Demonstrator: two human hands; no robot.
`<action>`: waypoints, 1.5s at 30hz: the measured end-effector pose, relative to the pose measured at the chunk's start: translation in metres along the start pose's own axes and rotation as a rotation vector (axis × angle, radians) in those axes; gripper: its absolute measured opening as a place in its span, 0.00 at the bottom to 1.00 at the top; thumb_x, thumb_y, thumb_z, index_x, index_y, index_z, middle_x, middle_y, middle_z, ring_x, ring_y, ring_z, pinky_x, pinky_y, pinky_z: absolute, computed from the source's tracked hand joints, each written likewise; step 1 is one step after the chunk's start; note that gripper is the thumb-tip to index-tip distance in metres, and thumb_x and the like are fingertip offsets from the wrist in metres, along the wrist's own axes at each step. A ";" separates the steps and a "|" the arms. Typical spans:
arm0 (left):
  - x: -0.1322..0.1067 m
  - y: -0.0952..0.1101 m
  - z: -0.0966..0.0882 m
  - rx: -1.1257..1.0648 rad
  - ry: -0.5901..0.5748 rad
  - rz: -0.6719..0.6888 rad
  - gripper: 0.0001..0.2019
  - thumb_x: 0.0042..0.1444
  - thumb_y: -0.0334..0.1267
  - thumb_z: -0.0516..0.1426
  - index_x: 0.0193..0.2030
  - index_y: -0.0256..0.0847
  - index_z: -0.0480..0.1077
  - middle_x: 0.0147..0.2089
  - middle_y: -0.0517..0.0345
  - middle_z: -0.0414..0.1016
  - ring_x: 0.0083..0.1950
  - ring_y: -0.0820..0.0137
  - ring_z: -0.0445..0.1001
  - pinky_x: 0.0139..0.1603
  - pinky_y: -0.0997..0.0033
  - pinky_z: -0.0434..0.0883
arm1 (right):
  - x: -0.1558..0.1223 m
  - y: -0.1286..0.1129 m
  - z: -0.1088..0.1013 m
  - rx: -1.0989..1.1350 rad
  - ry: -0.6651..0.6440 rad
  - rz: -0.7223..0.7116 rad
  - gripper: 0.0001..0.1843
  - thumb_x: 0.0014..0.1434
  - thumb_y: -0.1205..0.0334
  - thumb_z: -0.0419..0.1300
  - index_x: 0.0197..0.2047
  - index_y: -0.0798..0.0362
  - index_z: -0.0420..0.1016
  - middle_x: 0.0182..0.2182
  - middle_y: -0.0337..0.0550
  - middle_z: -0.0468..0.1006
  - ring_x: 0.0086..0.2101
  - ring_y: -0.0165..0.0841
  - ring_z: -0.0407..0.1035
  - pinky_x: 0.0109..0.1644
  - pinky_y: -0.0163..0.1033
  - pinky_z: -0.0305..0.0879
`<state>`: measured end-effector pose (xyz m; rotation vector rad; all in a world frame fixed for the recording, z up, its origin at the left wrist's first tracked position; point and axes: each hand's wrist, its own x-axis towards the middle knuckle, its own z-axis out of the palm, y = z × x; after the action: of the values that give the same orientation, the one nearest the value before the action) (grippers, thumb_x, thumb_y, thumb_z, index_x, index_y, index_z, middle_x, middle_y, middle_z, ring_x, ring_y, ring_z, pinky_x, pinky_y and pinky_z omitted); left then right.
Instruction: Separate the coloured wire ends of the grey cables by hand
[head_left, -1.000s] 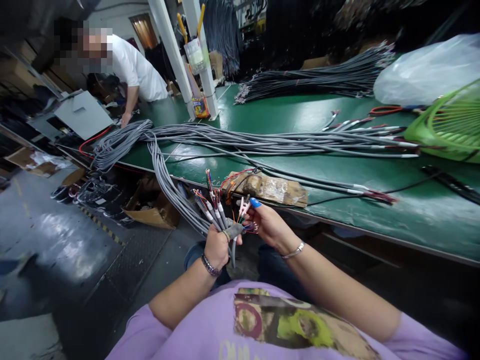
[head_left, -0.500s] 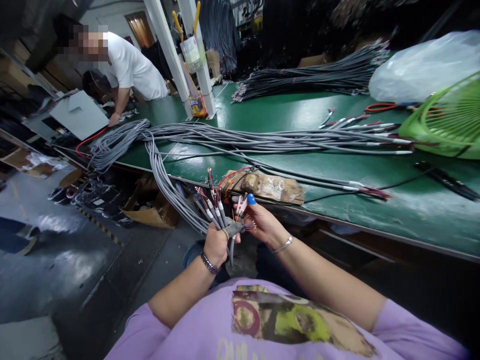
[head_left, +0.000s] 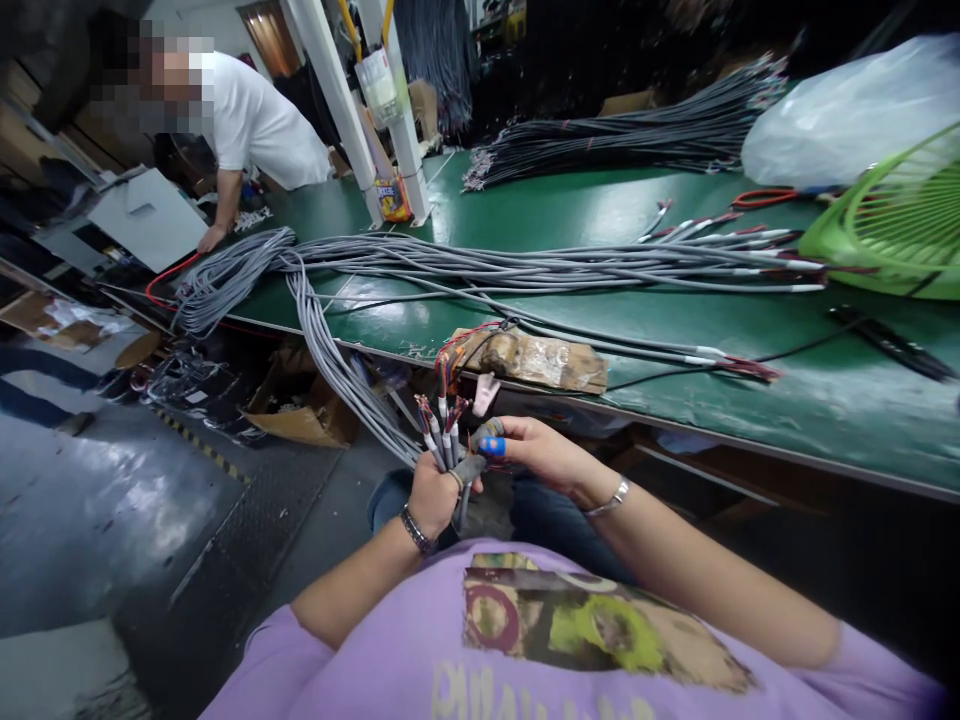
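Observation:
My left hand (head_left: 436,497) is closed around a bundle of grey cables (head_left: 442,450), just off the table's front edge. Thin coloured wires (head_left: 424,410) stick out of the white-banded cable ends above my fist. With grey covers on some fingertips and a blue one on another, my right hand (head_left: 536,455) pinches beside my left thumb. Its fingers are on the thin wires of one cable there, mostly hidden by the fingertips. A pink clip (head_left: 486,393) hangs at the table edge, beside a wooden block (head_left: 551,360) with tape on it.
Long grey cables (head_left: 525,268) lie across the green table (head_left: 600,215). Behind them rests a black cable bundle (head_left: 615,145). A green basket (head_left: 892,220), a plastic bag (head_left: 847,120) and a white post (head_left: 334,100) stand around. A co-worker (head_left: 259,120) leans over at the far left.
My right hand has moved down and left, away from the pink clip to the wires at my left thumb. My left hand keeps hold of the cables.

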<state>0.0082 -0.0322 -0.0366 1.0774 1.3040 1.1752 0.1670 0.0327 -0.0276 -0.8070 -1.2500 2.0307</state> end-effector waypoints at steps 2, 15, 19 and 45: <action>-0.001 0.002 0.000 0.080 -0.097 -0.030 0.16 0.48 0.45 0.63 0.18 0.35 0.72 0.16 0.58 0.68 0.18 0.76 0.63 0.21 0.75 0.60 | 0.000 -0.001 0.004 -0.148 -0.037 -0.065 0.18 0.43 0.49 0.70 0.28 0.56 0.77 0.24 0.38 0.75 0.25 0.27 0.66 0.33 0.34 0.64; 0.000 0.008 -0.005 -0.086 0.001 -0.032 0.13 0.47 0.45 0.64 0.23 0.35 0.75 0.17 0.56 0.73 0.19 0.74 0.67 0.22 0.75 0.62 | -0.015 0.018 0.005 -0.043 0.254 -0.126 0.20 0.50 0.43 0.63 0.35 0.54 0.74 0.29 0.40 0.74 0.26 0.27 0.65 0.32 0.36 0.66; 0.000 0.003 -0.004 -0.064 0.015 -0.005 0.14 0.48 0.44 0.63 0.22 0.35 0.74 0.18 0.56 0.73 0.19 0.75 0.66 0.22 0.76 0.62 | -0.020 0.028 0.017 -0.046 0.262 -0.190 0.18 0.48 0.49 0.67 0.38 0.52 0.74 0.31 0.40 0.75 0.28 0.28 0.66 0.32 0.35 0.64; 0.001 0.009 -0.007 -0.160 0.128 0.000 0.17 0.45 0.48 0.63 0.17 0.36 0.71 0.13 0.58 0.68 0.16 0.75 0.63 0.18 0.75 0.58 | 0.000 0.016 0.022 -0.070 0.190 -0.090 0.22 0.49 0.41 0.63 0.29 0.55 0.71 0.22 0.35 0.67 0.23 0.25 0.57 0.29 0.35 0.55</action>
<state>0.0015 -0.0310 -0.0273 0.8982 1.2833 1.3426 0.1470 0.0151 -0.0337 -0.9359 -1.2325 1.8022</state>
